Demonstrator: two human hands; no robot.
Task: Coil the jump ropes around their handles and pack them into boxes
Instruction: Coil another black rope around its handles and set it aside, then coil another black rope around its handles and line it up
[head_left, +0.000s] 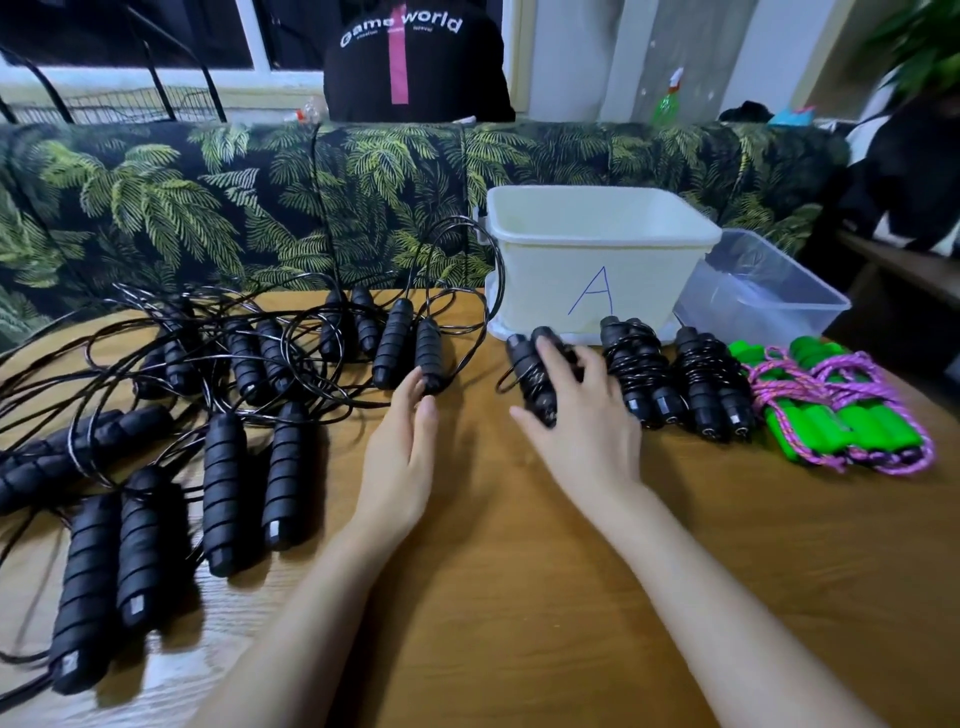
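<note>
Setting: a wooden table (519, 597) in front of a sofa (208, 197) with a palm-leaf print.
Right hand (582, 415): fingers loosely spread and laid over a coiled bundle (535, 374); thumb straight beside its near end.
Coiled bundle: two black handles side by side, thin black cord wound round them. Its long axis runs away from the person, leaning slightly left. It lies just in front of the white box (597, 249).
Left hand (400, 457): fingers straight and together, tips touching the near end of a loose handle (430, 353).
Loose ropes (234, 364): ridged black foam handles in pairs, cords tangled across the table's left.
Finished bundles (636, 369): two black ones just right of the hand, then green-handled ropes (841, 415) wrapped in pink cord.
Boxes: the white box bears a blue handwritten "A"; a clear box (763, 286) sits beside it.
Writing: "Game world" on a black shirt (415, 57) behind the sofa.
</note>
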